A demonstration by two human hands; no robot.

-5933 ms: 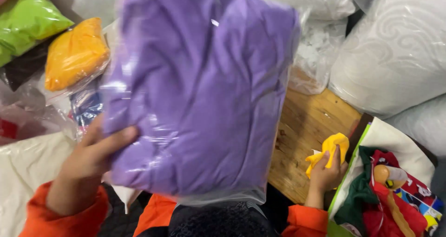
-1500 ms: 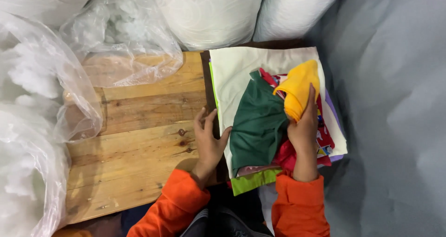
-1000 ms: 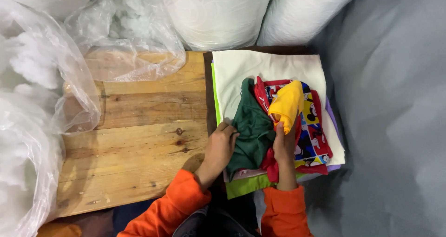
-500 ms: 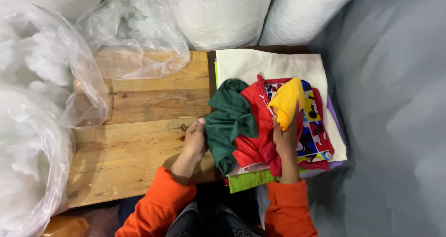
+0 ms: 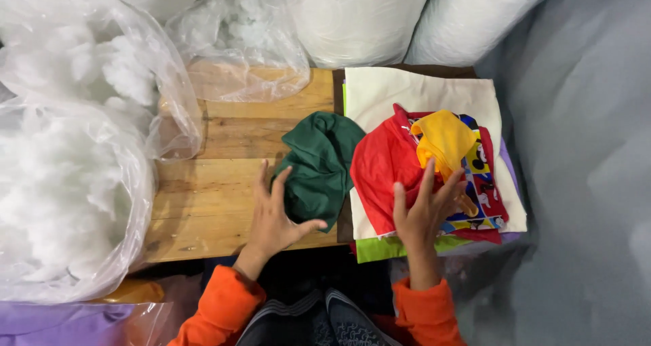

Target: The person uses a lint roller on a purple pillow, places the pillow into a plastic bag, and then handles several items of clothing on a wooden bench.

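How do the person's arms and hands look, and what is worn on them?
Both arms wear bright orange long sleeves, bunched at the wrists. The left hand and the right hand are bare: no gloves, and no rings or watch can be seen. The sleeves are plain, with no markings visible.

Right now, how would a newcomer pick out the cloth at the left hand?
Start at the wooden table. At its right end, beside the stacked fabrics, lies a crumpled dark green cloth against the left hand. It alone is green and unstacked.
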